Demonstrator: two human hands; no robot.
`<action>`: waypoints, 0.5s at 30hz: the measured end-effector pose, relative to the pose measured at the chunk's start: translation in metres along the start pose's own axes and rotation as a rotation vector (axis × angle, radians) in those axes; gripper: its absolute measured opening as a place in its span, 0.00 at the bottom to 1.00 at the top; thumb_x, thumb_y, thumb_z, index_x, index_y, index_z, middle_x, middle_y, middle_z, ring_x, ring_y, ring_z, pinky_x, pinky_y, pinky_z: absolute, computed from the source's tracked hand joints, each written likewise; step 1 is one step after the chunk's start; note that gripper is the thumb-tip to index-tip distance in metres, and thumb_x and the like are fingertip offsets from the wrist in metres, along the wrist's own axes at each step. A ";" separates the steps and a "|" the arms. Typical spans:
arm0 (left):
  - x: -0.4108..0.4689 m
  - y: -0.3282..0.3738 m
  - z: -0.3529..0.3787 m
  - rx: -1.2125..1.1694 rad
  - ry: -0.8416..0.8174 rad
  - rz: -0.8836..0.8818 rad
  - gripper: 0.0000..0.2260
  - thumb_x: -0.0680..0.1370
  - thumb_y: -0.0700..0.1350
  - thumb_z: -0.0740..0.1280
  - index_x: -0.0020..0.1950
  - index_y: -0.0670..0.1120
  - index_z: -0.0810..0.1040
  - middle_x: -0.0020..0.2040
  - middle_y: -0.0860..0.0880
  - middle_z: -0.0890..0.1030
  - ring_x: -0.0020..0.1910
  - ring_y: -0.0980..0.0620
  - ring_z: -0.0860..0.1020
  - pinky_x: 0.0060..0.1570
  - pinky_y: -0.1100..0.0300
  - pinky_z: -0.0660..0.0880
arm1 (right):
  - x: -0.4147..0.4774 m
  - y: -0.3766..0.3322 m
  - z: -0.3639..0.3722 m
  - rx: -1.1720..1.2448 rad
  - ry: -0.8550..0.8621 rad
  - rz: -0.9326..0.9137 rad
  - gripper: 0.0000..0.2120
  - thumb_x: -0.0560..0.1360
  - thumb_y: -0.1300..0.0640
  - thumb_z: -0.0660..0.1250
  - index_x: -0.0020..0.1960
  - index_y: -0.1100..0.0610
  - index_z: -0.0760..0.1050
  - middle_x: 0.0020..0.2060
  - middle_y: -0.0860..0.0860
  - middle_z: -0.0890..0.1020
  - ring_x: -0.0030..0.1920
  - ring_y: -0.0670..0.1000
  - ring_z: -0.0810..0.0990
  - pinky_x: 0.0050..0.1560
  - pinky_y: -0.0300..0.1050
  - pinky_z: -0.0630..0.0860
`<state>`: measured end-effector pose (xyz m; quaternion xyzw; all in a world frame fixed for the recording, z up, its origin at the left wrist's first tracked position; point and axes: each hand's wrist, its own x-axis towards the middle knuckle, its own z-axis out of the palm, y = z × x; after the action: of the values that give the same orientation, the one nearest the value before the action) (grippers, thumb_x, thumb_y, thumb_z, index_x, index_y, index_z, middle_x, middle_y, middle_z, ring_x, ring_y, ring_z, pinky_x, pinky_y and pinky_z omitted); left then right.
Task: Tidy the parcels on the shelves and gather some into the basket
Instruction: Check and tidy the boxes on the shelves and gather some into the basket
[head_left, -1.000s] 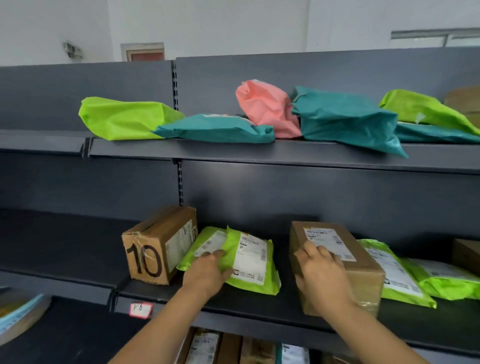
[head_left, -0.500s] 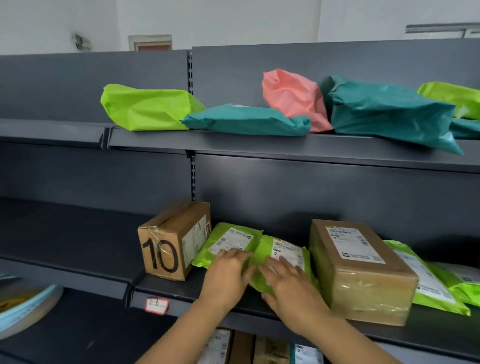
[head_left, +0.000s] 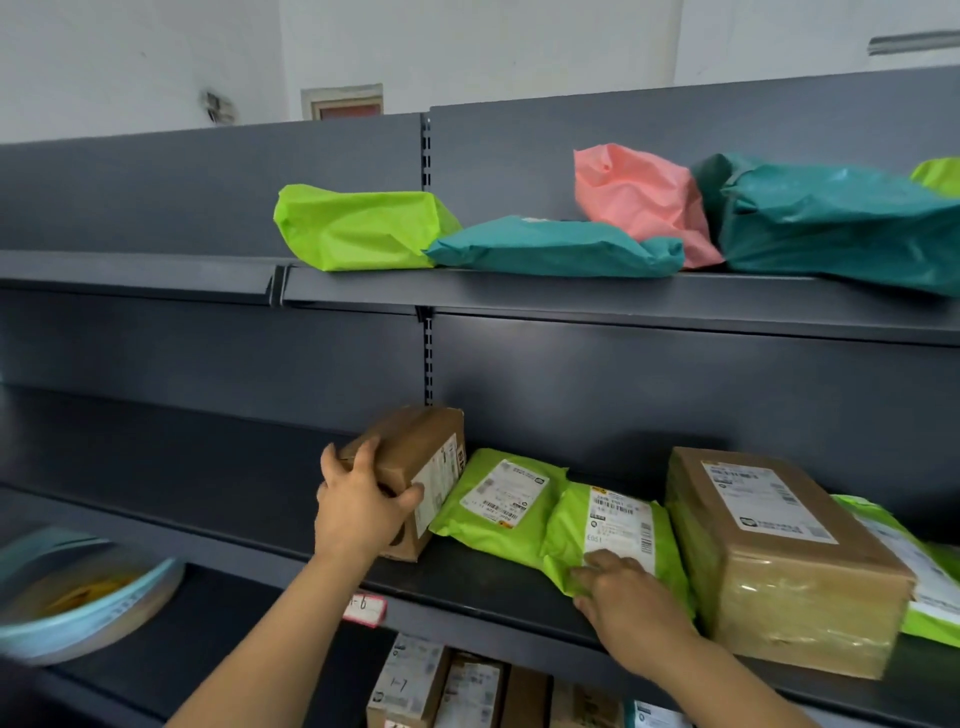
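Observation:
On the middle shelf (head_left: 498, 587), my left hand (head_left: 363, 514) grips the front face of a small cardboard box (head_left: 421, 457), fingers curled over its top left edge and thumb on its right side. My right hand (head_left: 623, 597) rests with flat fingers on the near end of a green mailer (head_left: 608, 525) with a white label. A second green mailer (head_left: 498, 493) lies between that one and the small box. A large taped cardboard box (head_left: 769, 545) stands just right of my right hand. The basket (head_left: 88, 597) shows blurred at lower left.
The top shelf (head_left: 571, 293) carries a green mailer (head_left: 358, 228), a flat teal mailer (head_left: 556, 247), a pink one (head_left: 639, 200) and a big teal one (head_left: 841, 223). Another green mailer (head_left: 914, 566) lies behind the large box. Several boxes (head_left: 441, 680) stand on the shelf below.
My left hand left the green mailer and took hold of the small box to the left. My right hand stayed on the green mailer, which now lies flatter against the large box.

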<state>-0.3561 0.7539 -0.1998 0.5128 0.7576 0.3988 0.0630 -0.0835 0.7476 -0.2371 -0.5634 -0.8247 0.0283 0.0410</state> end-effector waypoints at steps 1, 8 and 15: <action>-0.001 -0.002 -0.001 -0.029 0.023 0.023 0.36 0.70 0.58 0.72 0.73 0.56 0.60 0.75 0.44 0.50 0.64 0.35 0.68 0.58 0.44 0.74 | 0.000 0.002 0.001 0.003 0.000 -0.002 0.18 0.82 0.50 0.54 0.70 0.50 0.67 0.71 0.48 0.64 0.68 0.53 0.65 0.65 0.47 0.67; -0.006 -0.011 -0.009 -0.678 0.068 -0.148 0.35 0.63 0.58 0.76 0.66 0.60 0.66 0.66 0.49 0.68 0.55 0.49 0.74 0.55 0.50 0.76 | -0.003 0.005 0.003 0.008 0.011 -0.007 0.19 0.82 0.50 0.53 0.72 0.49 0.65 0.72 0.46 0.63 0.69 0.51 0.65 0.64 0.44 0.67; -0.028 0.005 -0.021 -1.161 0.091 -0.123 0.29 0.71 0.46 0.74 0.68 0.54 0.65 0.61 0.50 0.74 0.57 0.51 0.77 0.54 0.50 0.78 | -0.006 0.002 0.002 -0.022 -0.001 -0.014 0.19 0.82 0.52 0.52 0.73 0.50 0.64 0.73 0.49 0.62 0.70 0.52 0.63 0.66 0.45 0.65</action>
<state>-0.3501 0.7201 -0.1906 0.3320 0.4456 0.7656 0.3241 -0.0799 0.7428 -0.2397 -0.5581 -0.8288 0.0194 0.0346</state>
